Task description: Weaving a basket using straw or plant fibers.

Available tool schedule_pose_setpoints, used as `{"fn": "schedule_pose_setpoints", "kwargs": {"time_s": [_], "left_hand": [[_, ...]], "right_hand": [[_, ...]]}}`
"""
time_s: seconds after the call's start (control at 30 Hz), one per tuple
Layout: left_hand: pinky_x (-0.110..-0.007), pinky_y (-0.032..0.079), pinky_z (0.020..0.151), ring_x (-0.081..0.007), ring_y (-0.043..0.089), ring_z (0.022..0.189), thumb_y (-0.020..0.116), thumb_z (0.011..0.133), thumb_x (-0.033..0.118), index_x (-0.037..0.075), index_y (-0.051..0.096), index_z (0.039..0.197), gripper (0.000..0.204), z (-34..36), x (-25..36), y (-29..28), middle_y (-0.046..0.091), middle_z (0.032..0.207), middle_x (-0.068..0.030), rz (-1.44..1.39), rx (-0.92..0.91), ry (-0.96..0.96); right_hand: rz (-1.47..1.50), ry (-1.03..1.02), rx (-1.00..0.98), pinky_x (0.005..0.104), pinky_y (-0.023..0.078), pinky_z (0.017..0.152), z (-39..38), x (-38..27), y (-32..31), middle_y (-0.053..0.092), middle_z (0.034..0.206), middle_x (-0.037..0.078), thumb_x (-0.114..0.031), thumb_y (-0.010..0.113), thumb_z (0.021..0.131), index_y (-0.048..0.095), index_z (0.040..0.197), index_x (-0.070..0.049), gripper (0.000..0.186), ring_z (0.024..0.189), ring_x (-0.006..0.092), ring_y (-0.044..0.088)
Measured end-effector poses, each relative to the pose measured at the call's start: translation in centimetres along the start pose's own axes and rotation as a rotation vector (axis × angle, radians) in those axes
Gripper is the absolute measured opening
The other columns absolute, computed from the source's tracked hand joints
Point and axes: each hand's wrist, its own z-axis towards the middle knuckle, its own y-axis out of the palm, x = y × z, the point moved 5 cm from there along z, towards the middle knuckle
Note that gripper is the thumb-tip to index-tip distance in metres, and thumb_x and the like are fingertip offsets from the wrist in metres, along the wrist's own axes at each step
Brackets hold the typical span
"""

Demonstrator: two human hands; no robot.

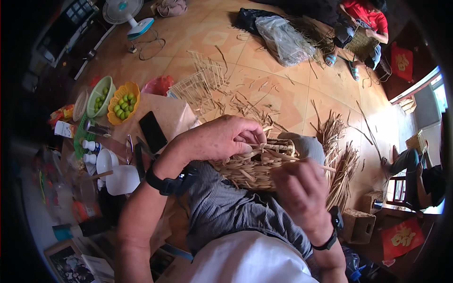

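A partly woven straw basket point(248, 173) rests on my lap, with loose strands along its upper edge. My left hand point(225, 138) is closed at that edge, thumb and fingers pinching the weave; the fingertips are partly hidden. Close to the basket's right side is my right hand point(302, 188), blurred by motion with its fingers curled in. A pale straw strand point(326, 167) runs from the basket's rim past those fingers, its end sticking out to the right.
Straw bundles point(343, 174) lie to my right. At left, a table point(163, 106) bears a phone point(153, 132), a yellow fruit bowl point(113, 101) and cups. A wire rack point(198, 85), plastic bag point(284, 40) and fan point(137, 26) stand farther off. Two people point(365, 23) work nearby.
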Motion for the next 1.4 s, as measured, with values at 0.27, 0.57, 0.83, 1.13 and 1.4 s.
{"fn": "schedule_pose_setpoints", "kwargs": {"time_s": [0.27, 0.57, 0.83, 1.13, 1.4], "left_hand": [[-0.029, 0.057, 0.088, -0.0124, 0.072, 0.102, 0.062, 0.087, -0.009, -0.004, 0.061, 0.13, 0.043, 0.7, -1.2, -0.6, 0.072, 0.113, -0.008, -0.126, -0.122, -0.073], [-0.028, 0.056, 0.094, -0.013, 0.069, 0.105, 0.062, 0.087, -0.009, -0.004, 0.06, 0.131, 0.045, 1.6, -3.1, -0.6, 0.068, 0.119, -0.0084, -0.393, -0.256, -0.059], [-0.032, 0.054, 0.104, -0.0171, 0.067, 0.12, 0.066, 0.087, -0.009, -0.003, 0.061, 0.131, 0.045, 1.5, -3.5, -0.7, 0.07, 0.122, -0.0082, -0.401, -0.265, -0.033], [-0.032, 0.053, 0.106, -0.0174, 0.067, 0.119, 0.067, 0.088, -0.007, -0.004, 0.062, 0.133, 0.046, 1.4, -3.8, -0.6, 0.07, 0.123, -0.0078, -0.352, -0.231, -0.021], [-0.03, 0.055, 0.099, -0.0139, 0.068, 0.113, 0.068, 0.094, 0.0, -0.003, 0.06, 0.131, 0.038, 1.8, -3.0, 0.4, 0.072, 0.117, -0.0078, -0.187, -0.207, -0.068]], "right_hand": [[0.004, 0.171, -0.232, 0.0364, 0.056, 0.066, 0.5, -2.3, 6.7, 0.055, 0.091, 0.007, -0.007, 0.067, 0.086, 0.046, 0.15, 0.003, 0.068, 0.082, 0.0212, 0.067], [-0.045, 0.239, -0.3, 0.0362, 0.057, 0.067, -0.1, -2.3, 7.2, 0.056, 0.093, 0.005, -0.011, 0.067, 0.087, 0.049, 0.151, -0.005, 0.067, 0.081, 0.0212, 0.068], [-0.053, 0.139, -0.229, 0.0372, 0.055, 0.065, -0.1, -2.1, 7.8, 0.054, 0.089, 0.005, -0.014, 0.068, 0.086, 0.05, 0.153, -0.011, 0.07, 0.079, 0.021, 0.066], [-0.075, 0.177, -0.27, 0.0389, 0.056, 0.068, -1.2, -2.3, 9.9, 0.057, 0.098, 0.01, -0.013, 0.067, 0.088, 0.046, 0.156, -0.008, 0.071, 0.083, 0.0238, 0.068], [-0.012, 0.187, -0.387, 0.0422, 0.058, 0.071, -0.6, -3.3, 11.6, 0.057, 0.107, 0.02, -0.007, 0.062, 0.089, 0.047, 0.14, 0.006, 0.055, 0.093, 0.0305, 0.068]]}}
